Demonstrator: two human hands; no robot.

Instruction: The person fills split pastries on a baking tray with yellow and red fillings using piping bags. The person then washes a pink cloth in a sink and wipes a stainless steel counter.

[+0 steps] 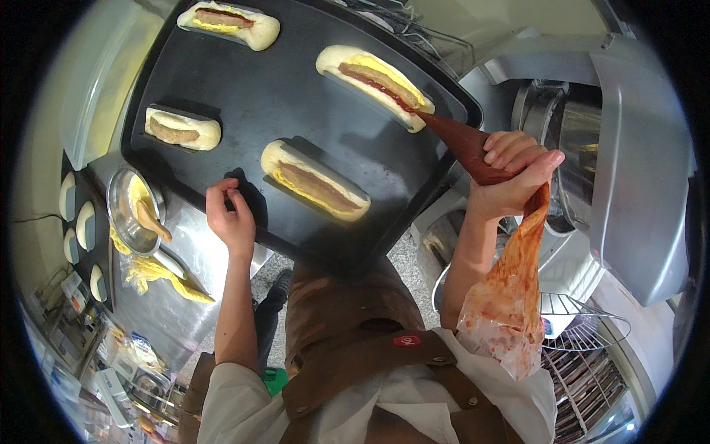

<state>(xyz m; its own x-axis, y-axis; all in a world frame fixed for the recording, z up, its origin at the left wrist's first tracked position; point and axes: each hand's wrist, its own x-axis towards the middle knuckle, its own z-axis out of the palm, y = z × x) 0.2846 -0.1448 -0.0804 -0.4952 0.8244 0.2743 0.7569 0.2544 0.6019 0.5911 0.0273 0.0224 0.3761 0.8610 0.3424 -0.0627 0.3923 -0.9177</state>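
My right hand (513, 172) squeezes a clear plastic piping bag of red sauce (457, 136), its smeared empty end hanging below the fist. The tip touches the near end of a long dough roll (335, 55) at the upper right, which holds a sausage-like filling, a yellow strip and a red sauce line. My left hand (230, 213) is over the near left edge of the black baking tray (244, 94), fingers curled, holding nothing. Other filled rolls on the tray are one at the top left (263, 33), a short one at left (208, 135) and one nearer me (272, 155).
Left of the tray, a metal bowl (116, 213) with a wooden-handled tool (152, 222) stands near a yellow-filled piping bag (161, 275) on a steel table (144, 322). More rolls lie on another dark tray (102, 233). At right stands a large grey machine (643, 166). Another person's leg (269, 327) shows below.
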